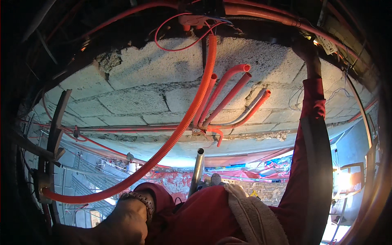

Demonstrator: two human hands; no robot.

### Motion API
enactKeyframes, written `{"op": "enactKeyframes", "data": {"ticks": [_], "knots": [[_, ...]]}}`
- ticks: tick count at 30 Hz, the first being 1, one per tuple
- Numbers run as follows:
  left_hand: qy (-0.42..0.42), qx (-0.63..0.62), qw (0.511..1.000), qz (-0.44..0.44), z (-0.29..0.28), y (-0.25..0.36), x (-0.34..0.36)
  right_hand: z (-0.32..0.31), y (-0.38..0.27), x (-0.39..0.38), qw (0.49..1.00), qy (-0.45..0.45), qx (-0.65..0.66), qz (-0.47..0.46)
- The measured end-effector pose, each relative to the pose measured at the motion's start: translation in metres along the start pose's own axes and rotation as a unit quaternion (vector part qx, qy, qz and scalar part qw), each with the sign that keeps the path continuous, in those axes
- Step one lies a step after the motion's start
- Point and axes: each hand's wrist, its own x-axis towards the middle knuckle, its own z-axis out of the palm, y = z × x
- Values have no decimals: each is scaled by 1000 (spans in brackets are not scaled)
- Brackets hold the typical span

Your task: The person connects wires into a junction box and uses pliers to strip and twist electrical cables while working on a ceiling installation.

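My right arm, in a red sleeve, reaches up at the right. My right hand (307, 53) is closed at the dark upper edge of the block wall (143, 65); shadow hides what its fingers hold. My left hand (124, 218), below a wristwatch (142, 200), is low at the left, its fingers lost in the dark. Just above it, an orange corrugated conduit (179, 132) curves from a red box (194, 19) overhead to a dark box (42, 185) at the left. A loop of thin red wire (156, 38) hangs by the upper box.
Several red pipe ends (226, 98) stick out before the wall. An open metal tube (197, 171) stands close to my body, beside a pale towel (255, 212). Timber posts (55, 126) rise at the left. A bright lamp (347, 181) glows at the right.
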Motion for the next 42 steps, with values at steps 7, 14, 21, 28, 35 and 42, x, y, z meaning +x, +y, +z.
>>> {"op": "enactKeyframes", "data": {"ticks": [7,14,21,28,35,42], "knots": [[-13,5,999,31,7,16,17,-13,-15,-7,999,-32,-32,-26],[-23,-13,998,61,11,20,27,-47,-31,-24,999,8,-17,-40],[-39,-43,994,93,25,27,39,-30,-4,-25,999,33,-31,-30],[-122,-36,991,38,33,53,45,-32,-23,-25,996,42,9,-80],[-154,-18,987,29,39,61,51,14,16,-6,995,91,-2,-31],[-153,-22,987,34,50,50,42,-21,-27,-21,998,53,2,-38]]}}
